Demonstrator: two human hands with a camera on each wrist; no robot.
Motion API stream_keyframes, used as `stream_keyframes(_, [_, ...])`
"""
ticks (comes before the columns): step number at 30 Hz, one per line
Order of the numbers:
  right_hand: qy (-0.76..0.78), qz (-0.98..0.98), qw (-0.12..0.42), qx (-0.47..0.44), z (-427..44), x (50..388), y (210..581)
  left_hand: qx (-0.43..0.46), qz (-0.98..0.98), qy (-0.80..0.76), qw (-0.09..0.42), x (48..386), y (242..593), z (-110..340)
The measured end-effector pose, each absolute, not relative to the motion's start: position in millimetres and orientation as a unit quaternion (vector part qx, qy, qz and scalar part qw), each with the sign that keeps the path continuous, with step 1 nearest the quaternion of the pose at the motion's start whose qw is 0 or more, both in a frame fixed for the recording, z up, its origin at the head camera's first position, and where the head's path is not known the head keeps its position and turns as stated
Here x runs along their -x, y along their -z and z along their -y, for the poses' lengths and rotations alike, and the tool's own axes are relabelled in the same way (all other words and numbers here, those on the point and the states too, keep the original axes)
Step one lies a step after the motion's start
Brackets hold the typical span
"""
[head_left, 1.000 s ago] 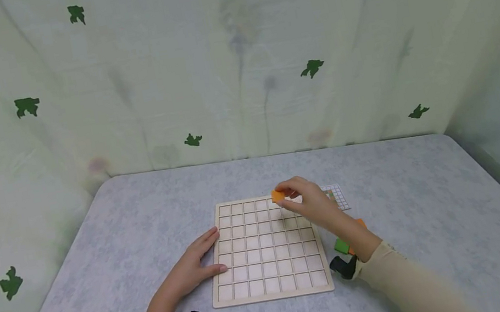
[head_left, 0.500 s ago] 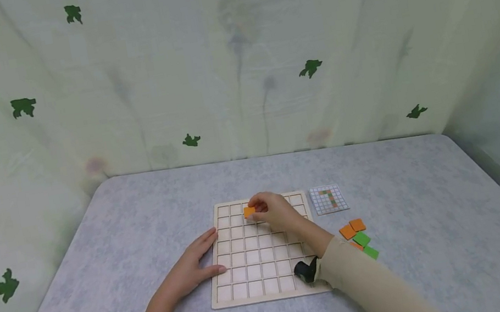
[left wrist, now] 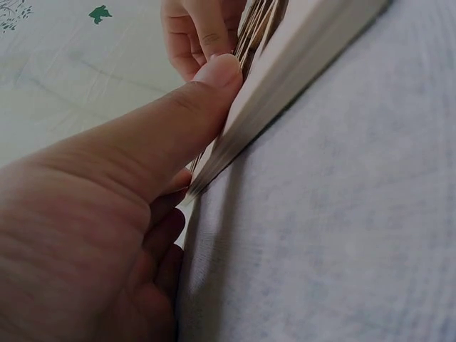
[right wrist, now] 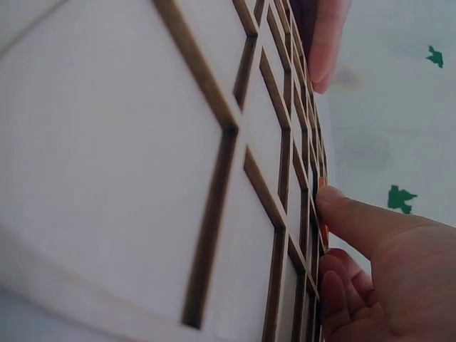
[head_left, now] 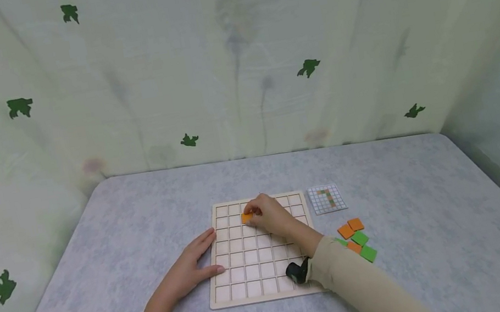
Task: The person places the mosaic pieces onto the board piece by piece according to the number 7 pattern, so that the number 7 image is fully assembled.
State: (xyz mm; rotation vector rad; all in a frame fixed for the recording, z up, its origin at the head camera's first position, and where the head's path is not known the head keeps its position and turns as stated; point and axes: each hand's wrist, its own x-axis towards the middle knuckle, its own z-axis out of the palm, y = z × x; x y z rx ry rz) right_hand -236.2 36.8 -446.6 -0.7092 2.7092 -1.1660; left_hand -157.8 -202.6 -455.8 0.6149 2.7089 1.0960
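Note:
In the head view a wooden grid board (head_left: pixel 253 272) lies flat on the table. The right hand (head_left: pixel 271 216) pinches an orange tile (head_left: pixel 246 218) at a square in the board's second row from the far edge. That tile shows as a thin orange strip (right wrist: pixel 323 214) at the right hand (right wrist: pixel 392 263) in the right wrist view. Resting on the board's left edge, the left hand (head_left: pixel 189 267) has its fingers extended and thumb apart. The left wrist view has the left hand's (left wrist: pixel 107 192) thumb on the board's rim (left wrist: pixel 256 107).
Several loose orange and green tiles (head_left: pixel 359 239) lie on the table (head_left: pixel 416 216) right of the board. A small card (head_left: pixel 327 198) printed with a coloured grid pattern is beside the board's far right corner. A patterned curtain (head_left: pixel 215 73) stands behind the table.
The right hand has moved left and down with the orange tile, from above the far edge to the second row, uncovering the card and loose tiles. The left hand has stayed at the board's edge.

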Motion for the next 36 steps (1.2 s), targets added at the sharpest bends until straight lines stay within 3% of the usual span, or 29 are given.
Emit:
stream_keyframes(10, [0.414,-0.873,0.083,0.243,-47,228,430,-0.203,-0.904,-0.368,0.083,158,456,201])
stream_keyframes(24, [0.460,-0.848,-0.038,0.262,-118,193,400,-0.205,-0.908,-0.359,0.070,158,458,203])
stream_keyframes(36, [0.394,-0.892,-0.051,0.215,-182,152,427,-0.198,-0.909,-0.360,0.075,158,457,202])
